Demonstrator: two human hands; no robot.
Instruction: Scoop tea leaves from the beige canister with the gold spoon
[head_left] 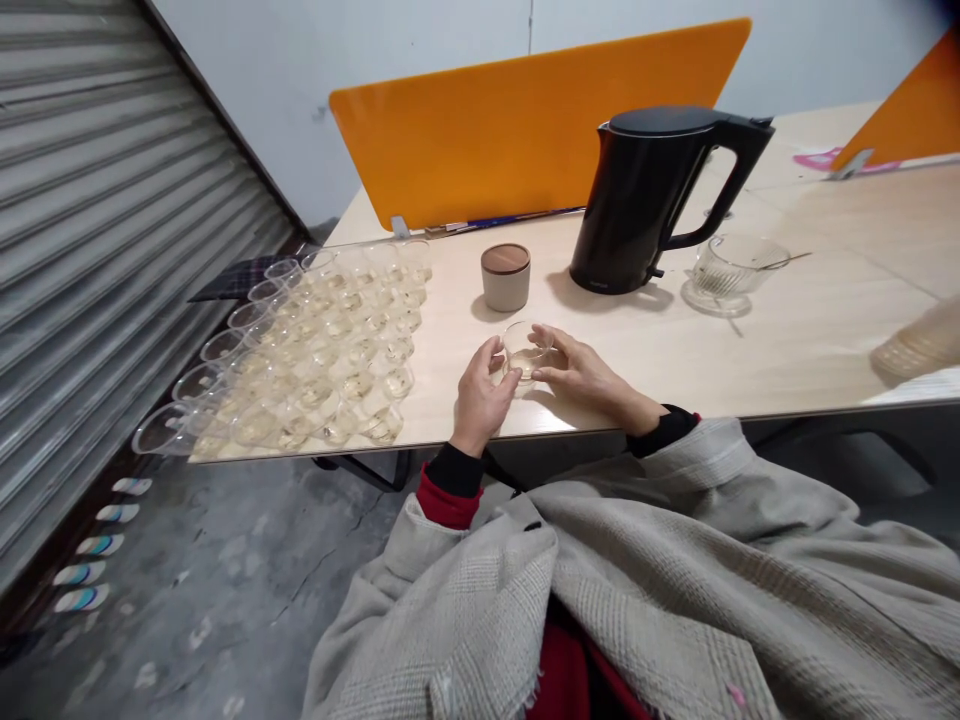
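Observation:
Between my two hands stands a small clear plastic cup [525, 348], close to the table's front edge. My left hand [484, 392] curves round its left side, with thumb and fingers against the wall. From the right, my right hand [581, 372] touches the cup with its fingers. A little pale liquid seems to lie in the bottom. Just behind it sits a grey canister [505, 290] with a wooden lid. To the left, many clear cups [322, 350] with pale yellowish liquid and dark bits stand in close rows.
A black electric kettle [645, 200] stands behind my right hand. Beside it is a ribbed glass bowl [739, 270] with a thin stick in it. An orange divider [525, 125] runs along the back, brushes at its foot. At far right lies a stack of cups [919, 340].

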